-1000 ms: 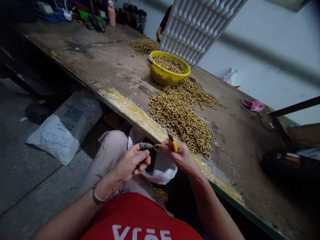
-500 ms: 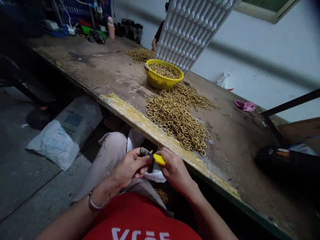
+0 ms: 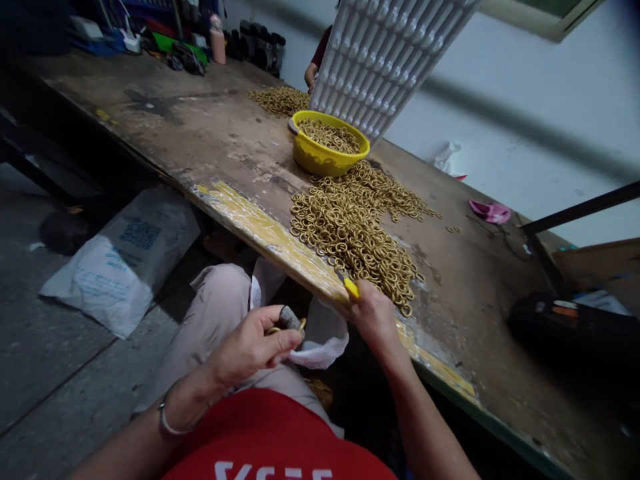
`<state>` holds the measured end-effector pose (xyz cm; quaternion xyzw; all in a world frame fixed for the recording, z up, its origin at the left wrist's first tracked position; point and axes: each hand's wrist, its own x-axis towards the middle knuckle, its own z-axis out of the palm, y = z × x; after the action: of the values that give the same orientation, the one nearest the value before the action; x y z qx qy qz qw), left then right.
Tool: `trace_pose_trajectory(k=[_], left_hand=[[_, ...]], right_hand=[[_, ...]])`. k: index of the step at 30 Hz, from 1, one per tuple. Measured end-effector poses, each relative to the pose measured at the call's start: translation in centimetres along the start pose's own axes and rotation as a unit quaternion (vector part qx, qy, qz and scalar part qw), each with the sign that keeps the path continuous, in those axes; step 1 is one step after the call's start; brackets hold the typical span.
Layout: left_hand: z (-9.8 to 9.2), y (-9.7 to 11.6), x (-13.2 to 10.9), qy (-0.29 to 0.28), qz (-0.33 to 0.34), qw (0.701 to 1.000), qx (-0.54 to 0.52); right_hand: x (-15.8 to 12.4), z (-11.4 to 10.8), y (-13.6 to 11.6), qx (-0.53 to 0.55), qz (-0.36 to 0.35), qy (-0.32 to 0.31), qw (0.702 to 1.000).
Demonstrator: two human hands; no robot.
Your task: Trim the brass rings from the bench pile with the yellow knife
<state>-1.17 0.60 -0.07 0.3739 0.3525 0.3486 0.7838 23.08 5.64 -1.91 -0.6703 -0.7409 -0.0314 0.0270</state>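
Closest of all is the person's red shirt (image 3: 280, 437), with a knee in pale trousers (image 3: 226, 290) tucked up by the table. The left hand (image 3: 254, 347) is pinched almost all the way closed. Its thumb and pointing finger have hold of a gold ring (image 3: 302, 325), out at the tips where it is easy to see. A grey finger cover (image 3: 289, 318) sits on that finger, maybe to keep the skin safe. A white sheet (image 3: 327, 352) hangs in a loop just past this hand, under the table edge, so it could catch things that drop.

The right hand (image 3: 375, 313) is curled around a yellow tool (image 3: 351, 288), with its dark tip poking out toward the rings. Its fingertips are hidden, so I can't tell if it has a ring too. It is at the edge of the table (image 3: 210, 133), right beside the big heap of rings (image 3: 355, 233), which looks piled there to be easy to reach.

Behind the heap is a yellow tub (image 3: 325, 160), whose sides keep more rings together. Farther off, another person's hand (image 3: 311, 77) is near a second heap (image 3: 279, 101).
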Motion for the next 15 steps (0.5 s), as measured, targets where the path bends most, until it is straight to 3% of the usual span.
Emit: trace_pose_trajectory(k=[2, 6, 12, 15], left_hand=[[-0.3, -0.8, 0.8, 0.031, -0.007, 0.999, -0.028], [-0.8, -2.5, 2.3, 0.093, -0.006, 0.994, -0.047], [-1.3, -2.4, 2.4, 0.103, 0.009, 0.993, -0.051], [-1.4, -2.2, 2.4, 0.087, -0.012, 0.992, -0.089]], right_hand=[[1.1, 0.5, 0.3, 0.026, -0.012, 0.031, 0.999], [3.9, 1.3, -0.9, 0.007, 0.021, 0.035, 0.999], [7.1, 1.7, -1.3, -0.004, 0.054, 0.008, 0.999], [6.3, 1.2, -1.3, 0.09, 0.041, 0.061, 0.993]])
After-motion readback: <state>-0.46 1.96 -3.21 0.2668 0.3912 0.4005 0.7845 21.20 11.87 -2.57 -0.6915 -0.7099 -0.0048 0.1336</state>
